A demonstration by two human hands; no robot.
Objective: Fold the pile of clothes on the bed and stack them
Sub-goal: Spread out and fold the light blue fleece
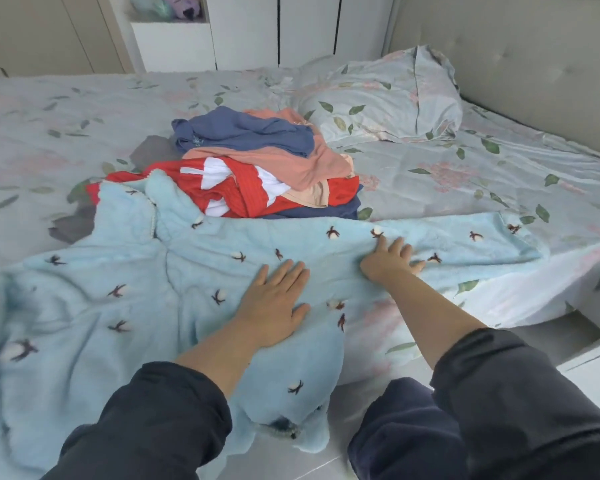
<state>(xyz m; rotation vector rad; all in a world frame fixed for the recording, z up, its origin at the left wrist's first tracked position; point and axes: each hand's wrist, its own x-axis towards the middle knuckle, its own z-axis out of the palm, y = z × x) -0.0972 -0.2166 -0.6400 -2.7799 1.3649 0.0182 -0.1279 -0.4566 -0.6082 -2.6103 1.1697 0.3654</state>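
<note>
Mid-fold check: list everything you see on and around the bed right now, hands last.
light blue fleece garment with dark motifs: one, light blue, spread along the near edge
slate-blue cloth garment: one, slate blue, top of the pile
salmon-pink cloth garment: one, pink, under the slate-blue one
red-and-white ribbed garment: one, red with white, front of pile
navy cloth garment: one, navy, bottom of pile
floral pillow: one, pale with green leaves, beyond the pile
floral bed sheet: one, pale floral, under everything
padded headboard: one, beige, far right
white cupboard doors: several, white, far wall
left hand: one, flat on the fleece body
right hand: one, flat on the fleece sleeve
</note>
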